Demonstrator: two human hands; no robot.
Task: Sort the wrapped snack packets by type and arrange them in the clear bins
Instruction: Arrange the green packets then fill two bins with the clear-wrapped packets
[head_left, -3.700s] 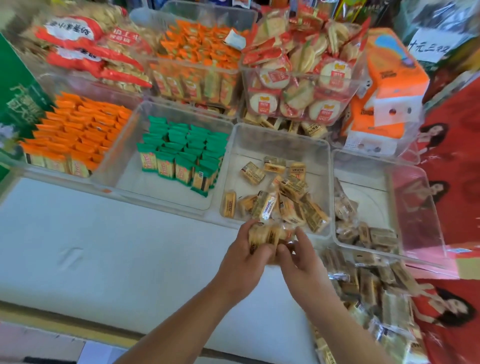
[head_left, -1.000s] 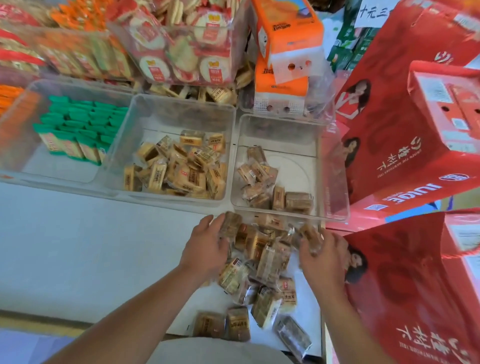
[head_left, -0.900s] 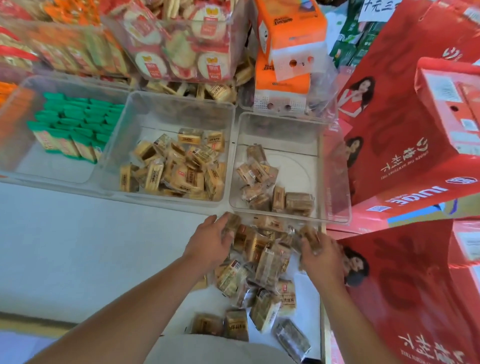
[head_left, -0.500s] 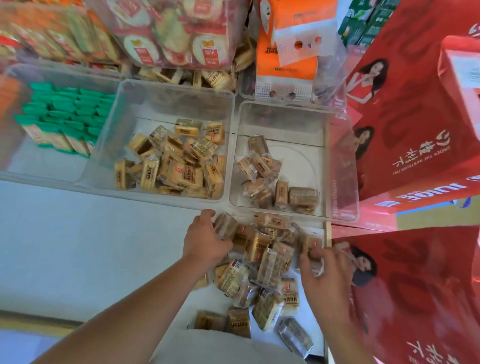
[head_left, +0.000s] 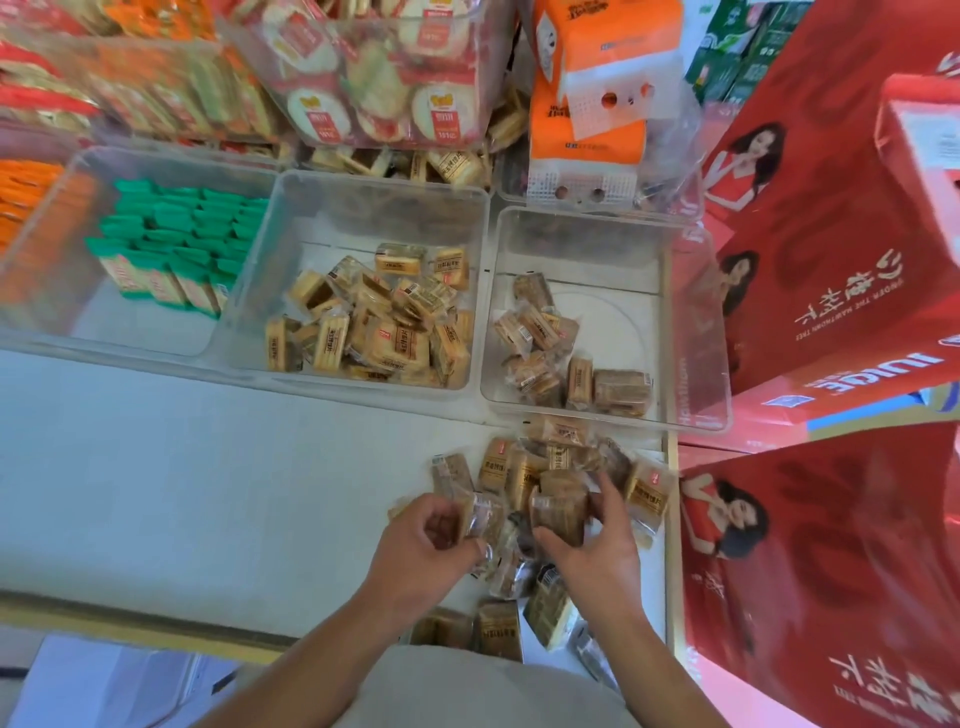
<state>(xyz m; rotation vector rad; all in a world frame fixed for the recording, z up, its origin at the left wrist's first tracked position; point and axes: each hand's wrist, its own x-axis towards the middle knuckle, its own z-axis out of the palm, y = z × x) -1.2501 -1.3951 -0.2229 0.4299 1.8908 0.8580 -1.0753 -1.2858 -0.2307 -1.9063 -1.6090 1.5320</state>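
A heap of clear-wrapped brown snack packets (head_left: 535, 467) lies on the white counter in front of two clear bins. My left hand (head_left: 423, 548) grips a dark packet (head_left: 480, 519) at the heap's left side. My right hand (head_left: 597, 551) holds another brown packet (head_left: 558, 512) between thumb and fingers over the heap. The middle clear bin (head_left: 363, 202) holds several yellow-tan packets (head_left: 374, 322). The right clear bin (head_left: 696, 322) holds several darker brown packets (head_left: 561, 353).
A bin of green-wrapped packets (head_left: 171, 244) stands left of the middle bin, orange ones (head_left: 26, 197) beyond it. Stacked bins of round crackers (head_left: 374, 78) and orange tissue packs (head_left: 597, 88) sit behind. Red gift boxes (head_left: 831, 260) crowd the right edge. More packets (head_left: 498, 629) lie near the counter's front edge.
Both hands have drawn back toward me from the heap's far edge to its middle. Each now holds a packet. The view has tilted slightly.
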